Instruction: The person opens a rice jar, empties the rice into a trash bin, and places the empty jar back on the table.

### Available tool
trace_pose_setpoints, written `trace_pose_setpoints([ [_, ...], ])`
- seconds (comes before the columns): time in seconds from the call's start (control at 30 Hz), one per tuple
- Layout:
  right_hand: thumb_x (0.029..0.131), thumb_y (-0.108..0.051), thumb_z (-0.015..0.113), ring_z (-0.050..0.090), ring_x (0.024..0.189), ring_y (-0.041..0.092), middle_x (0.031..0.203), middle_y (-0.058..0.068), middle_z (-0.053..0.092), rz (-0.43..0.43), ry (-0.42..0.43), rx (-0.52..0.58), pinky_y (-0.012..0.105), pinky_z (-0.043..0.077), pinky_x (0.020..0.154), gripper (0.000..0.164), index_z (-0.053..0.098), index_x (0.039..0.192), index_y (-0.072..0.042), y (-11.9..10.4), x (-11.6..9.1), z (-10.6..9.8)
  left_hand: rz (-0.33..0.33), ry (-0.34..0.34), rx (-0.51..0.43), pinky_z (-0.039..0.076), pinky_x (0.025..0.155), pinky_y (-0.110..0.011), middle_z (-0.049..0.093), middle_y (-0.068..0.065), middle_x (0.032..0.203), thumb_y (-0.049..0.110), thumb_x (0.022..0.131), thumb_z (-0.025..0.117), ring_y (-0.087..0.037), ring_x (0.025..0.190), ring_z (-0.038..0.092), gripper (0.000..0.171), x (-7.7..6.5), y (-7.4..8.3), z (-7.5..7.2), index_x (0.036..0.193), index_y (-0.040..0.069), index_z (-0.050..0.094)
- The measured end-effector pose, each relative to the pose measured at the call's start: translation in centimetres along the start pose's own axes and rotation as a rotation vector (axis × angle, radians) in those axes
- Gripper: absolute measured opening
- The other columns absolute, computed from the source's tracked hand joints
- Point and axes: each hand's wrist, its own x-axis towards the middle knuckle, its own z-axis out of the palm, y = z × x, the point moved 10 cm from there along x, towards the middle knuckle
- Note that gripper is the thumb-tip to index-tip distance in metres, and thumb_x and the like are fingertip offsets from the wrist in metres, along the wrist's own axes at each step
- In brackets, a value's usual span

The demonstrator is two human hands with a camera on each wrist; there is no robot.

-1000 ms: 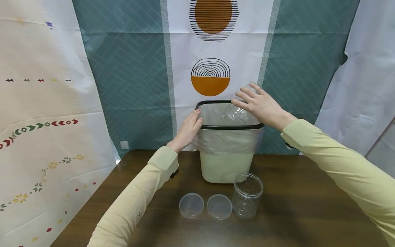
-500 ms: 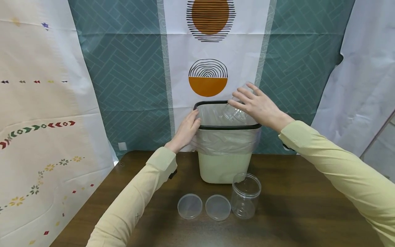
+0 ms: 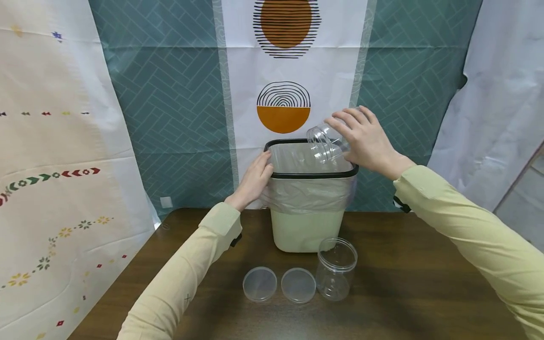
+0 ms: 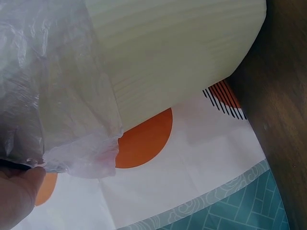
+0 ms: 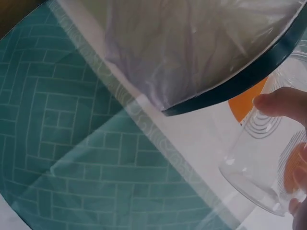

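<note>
A pale green trash can [image 3: 308, 229] with a black rim and a clear plastic liner [image 3: 312, 194] stands on the table. My left hand [image 3: 251, 182] holds its left rim; the thumb [image 4: 26, 189] presses by the rim in the left wrist view. Over the can's right side, my right hand [image 3: 367, 139] grips a clear plastic jar [image 3: 325, 141], tilted with its mouth facing left and down above the liner. I see no contents in it. Its rounded base [image 5: 254, 189] shows in the right wrist view. Another clear jar [image 3: 335, 276] stands upright and lidless before the can.
Two round translucent lids [image 3: 260, 284] lie side by side on the brown wooden table [image 3: 408, 283], left of the standing jar. Patterned cloth [image 3: 165, 118] hangs behind the can, and white cloth [image 3: 497, 113] hangs at the right.
My right hand has lifted slightly and turned, raising the tilted jar's mouth higher above the can. The left hand stays on the rim. The head view has shifted slightly.
</note>
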Motion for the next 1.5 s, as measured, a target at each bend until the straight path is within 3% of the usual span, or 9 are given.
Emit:
trace_pose_setpoints([
  [0.33,0.051,-0.008,0.085,0.037,0.115,0.037,0.124,0.018,0.045,0.257,-0.024,0.176,0.051,0.020,0.098,0.088,0.043,0.129,-0.004,2.7,-1.5,-0.1,-0.005,-0.005,-0.002,0.015,0.103,-0.032,0.028,-0.019,0.141,0.021,0.091,0.027,-0.024,0.130,0.020,0.052,0.0,0.2,0.1,0.135,-0.007,0.033],
  [0.57,0.060,-0.013,0.084,0.038,0.114,0.036,0.128,0.018,0.042,0.639,-0.021,0.482,0.052,0.032,0.088,0.094,0.032,0.137,-0.005,5.8,-3.9,0.1,-0.012,-0.007,-0.009,0.015,0.103,-0.031,0.027,-0.018,0.141,0.020,0.092,0.028,-0.024,0.130,0.020,0.051,-0.1,0.1,0.0,0.135,-0.007,0.033],
  [0.67,0.061,-0.017,0.084,0.039,0.115,0.034,0.128,0.015,0.042,0.739,-0.018,0.552,0.051,0.034,0.086,0.094,0.030,0.138,-0.008,6.6,-4.9,0.2,-0.013,-0.010,-0.011,0.015,0.103,-0.032,0.027,-0.018,0.141,0.019,0.092,0.028,-0.024,0.130,0.020,0.051,-0.2,0.1,-0.1,0.135,-0.007,0.032],
  [1.0,0.067,-0.030,0.081,0.040,0.111,0.026,0.127,0.011,0.043,0.914,-0.013,0.707,0.048,0.038,0.079,0.089,0.030,0.139,-0.014,7.6,-7.7,0.0,-0.010,-0.003,-0.002,0.015,0.103,-0.031,0.028,-0.018,0.141,0.019,0.090,0.027,-0.024,0.130,0.020,0.052,0.0,0.0,0.0,0.135,-0.008,0.033],
  [1.2,0.074,-0.030,0.076,0.043,0.110,0.024,0.126,0.013,0.044,1.044,0.015,0.883,0.050,0.031,0.092,0.082,0.029,0.139,-0.016,7.3,-10.4,0.5,-0.010,-0.001,-0.003,0.015,0.103,-0.031,0.029,-0.018,0.141,0.018,0.090,0.028,-0.024,0.130,0.021,0.052,0.0,0.0,0.1,0.135,-0.007,0.034],
  [1.5,0.078,-0.029,0.072,0.041,0.118,0.022,0.132,0.008,0.044,1.094,0.067,0.981,0.051,0.019,0.099,0.071,0.033,0.136,-0.016,6.8,-12.5,0.0,-0.011,-0.005,0.000,0.015,0.103,-0.031,0.028,-0.018,0.141,0.019,0.090,0.027,-0.025,0.130,0.021,0.052,-0.1,0.1,0.0,0.135,-0.008,0.033],
])
